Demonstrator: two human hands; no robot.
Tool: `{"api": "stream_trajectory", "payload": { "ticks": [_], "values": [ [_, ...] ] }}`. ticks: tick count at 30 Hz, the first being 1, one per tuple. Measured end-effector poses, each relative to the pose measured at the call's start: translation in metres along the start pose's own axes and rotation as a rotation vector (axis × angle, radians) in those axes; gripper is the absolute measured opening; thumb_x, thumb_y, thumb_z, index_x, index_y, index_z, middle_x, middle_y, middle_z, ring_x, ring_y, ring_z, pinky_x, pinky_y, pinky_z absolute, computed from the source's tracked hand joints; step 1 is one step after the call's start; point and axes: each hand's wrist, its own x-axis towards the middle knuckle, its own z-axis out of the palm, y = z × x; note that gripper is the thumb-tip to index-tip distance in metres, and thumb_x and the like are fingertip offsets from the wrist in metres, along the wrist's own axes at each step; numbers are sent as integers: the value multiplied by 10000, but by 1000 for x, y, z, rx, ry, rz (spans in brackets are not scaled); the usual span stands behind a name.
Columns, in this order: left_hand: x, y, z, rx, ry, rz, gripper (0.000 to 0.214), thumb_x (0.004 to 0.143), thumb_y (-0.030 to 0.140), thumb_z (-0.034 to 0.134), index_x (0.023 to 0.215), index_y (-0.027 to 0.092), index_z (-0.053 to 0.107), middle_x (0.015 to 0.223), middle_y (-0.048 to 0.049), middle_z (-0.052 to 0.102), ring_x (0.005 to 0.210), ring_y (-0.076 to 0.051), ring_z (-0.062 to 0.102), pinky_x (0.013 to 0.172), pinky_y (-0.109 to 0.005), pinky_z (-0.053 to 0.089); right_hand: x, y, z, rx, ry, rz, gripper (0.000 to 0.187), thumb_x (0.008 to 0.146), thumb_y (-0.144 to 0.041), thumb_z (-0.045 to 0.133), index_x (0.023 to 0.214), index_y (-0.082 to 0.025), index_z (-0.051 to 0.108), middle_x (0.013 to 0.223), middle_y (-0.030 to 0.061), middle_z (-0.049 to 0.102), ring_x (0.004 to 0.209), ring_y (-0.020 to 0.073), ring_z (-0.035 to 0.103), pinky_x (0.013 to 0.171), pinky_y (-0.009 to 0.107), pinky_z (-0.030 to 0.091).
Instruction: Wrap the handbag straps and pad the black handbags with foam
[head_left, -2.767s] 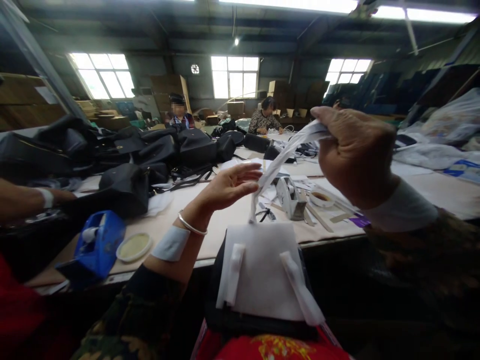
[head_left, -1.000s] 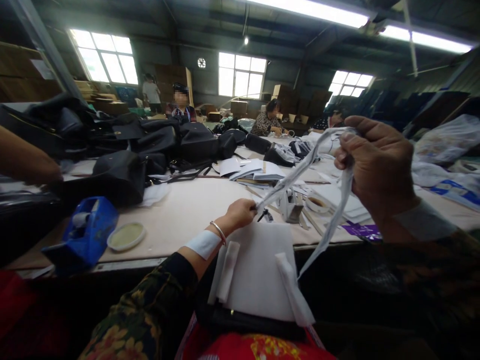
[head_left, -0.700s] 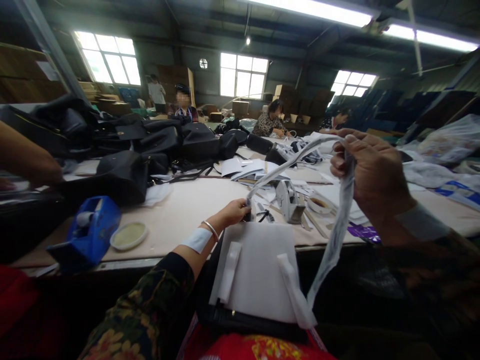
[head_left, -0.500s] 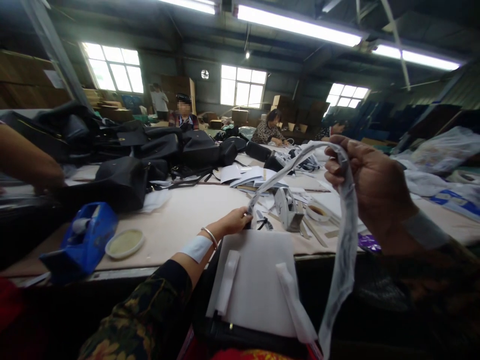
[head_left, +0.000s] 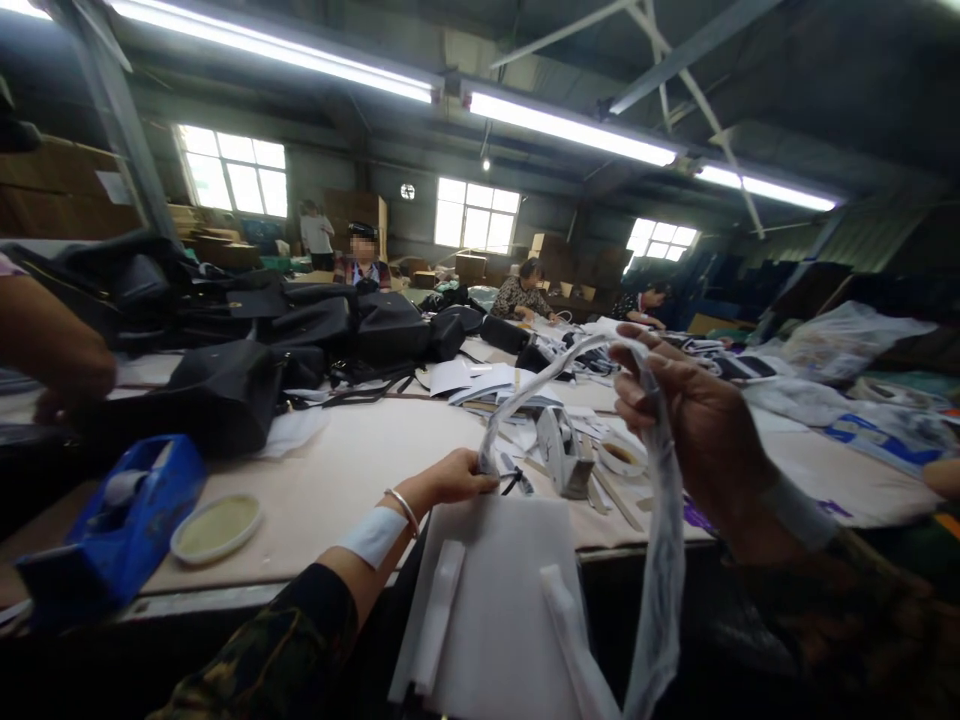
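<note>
A long white-grey foam strip [head_left: 663, 560] runs between my two hands. My right hand [head_left: 694, 425] is raised at centre right, fingers pinched on the strip's upper bend; its free end hangs down past the table edge. My left hand [head_left: 452, 476] rests low at the table's near edge, closed on the strip's other end. Just below it lies a white foam sheet [head_left: 501, 610] on my lap, with two white wrapped straps [head_left: 435, 618] lying on it.
A blue tape dispenser [head_left: 112, 525] and a round lid [head_left: 216, 523] sit at the near left. A grey tape dispenser [head_left: 559, 460] and a tape roll [head_left: 620, 455] stand mid-table. Black bags [head_left: 225, 385] pile up on the left. Another person's arm [head_left: 52, 345] reaches in at far left; other workers sit far back.
My left hand went from open in the air to closed on the strip's lower end at the table edge. My right hand slid along the strip, whose free end now hangs longer. The camera tilted up.
</note>
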Motion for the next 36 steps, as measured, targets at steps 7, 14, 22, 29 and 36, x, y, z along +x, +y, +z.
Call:
{"api": "stream_trajectory", "payload": {
  "ticks": [7, 14, 22, 29, 36],
  "values": [
    [14, 26, -7, -44, 345, 158, 288, 813, 346, 661, 1025, 152, 677, 773, -42, 727, 706, -192, 673, 672, -292, 507, -2, 14, 1, -8, 4, 65, 343, 794, -189, 623, 1135, -198, 658, 929, 49, 679, 514, 75, 449, 392, 164, 368],
    [13, 55, -20, -68, 543, 250, 210, 880, 352, 612, 1003, 199, 684, 874, -73, 738, 811, -214, 701, 792, -330, 530, -4, 27, -4, 32, -3, 160, 315, 758, -229, 716, 1064, -173, 667, 883, 45, 709, 483, 71, 489, 364, 158, 367],
    [10, 57, -33, -279, 254, 198, 505, 905, 586, 533, 1014, 110, 662, 862, -162, 773, 641, -237, 741, 609, -346, 581, -17, 50, -8, -32, -269, 394, 291, 832, -295, 722, 1068, -133, 669, 748, 44, 708, 413, 102, 576, 354, 181, 425],
    [5, 57, -33, -219, 418, 133, 454, 851, 487, 657, 1119, 120, 635, 988, -168, 751, 876, -304, 732, 727, -388, 575, -12, 66, 19, 6, -290, 333, 196, 840, -254, 723, 991, -193, 613, 843, 20, 733, 456, 93, 600, 358, 171, 456],
    [-39, 93, 7, -352, 516, 263, 425, 895, 545, 599, 1024, 146, 663, 960, -120, 730, 885, -231, 703, 781, -330, 549, 25, 79, 46, -90, 8, 201, 126, 871, -142, 616, 982, -186, 575, 930, 39, 735, 598, 107, 675, 432, 170, 518]
  ]
}}
